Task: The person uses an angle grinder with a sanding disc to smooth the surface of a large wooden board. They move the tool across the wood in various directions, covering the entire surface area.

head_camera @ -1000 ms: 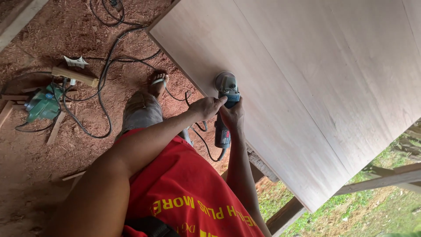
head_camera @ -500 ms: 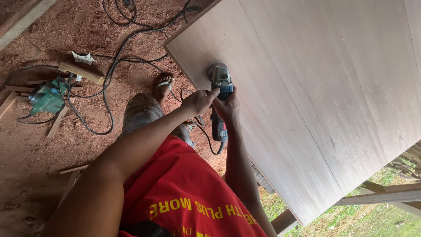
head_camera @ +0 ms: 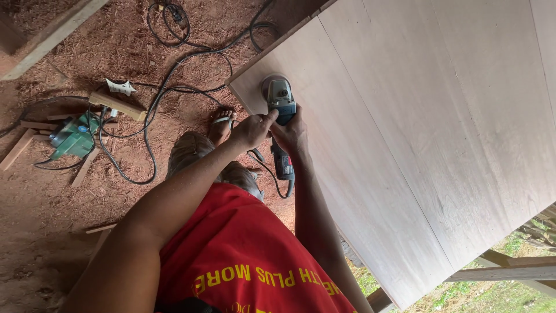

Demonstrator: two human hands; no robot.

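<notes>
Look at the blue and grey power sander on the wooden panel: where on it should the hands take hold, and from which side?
Probably on the sander's long slim body behind the disc, coming from the panel's near edge, where the cable trails off. The right hand wraps that body; the left hand steadies it beside the head. The round disc lies flat on the wood, so hands stay clear of it.

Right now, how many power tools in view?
2. A blue-grey sander on the wooden panel, held by the left hand and right hand; a green power tool on the sawdust floor. Others may be out of view.
</notes>
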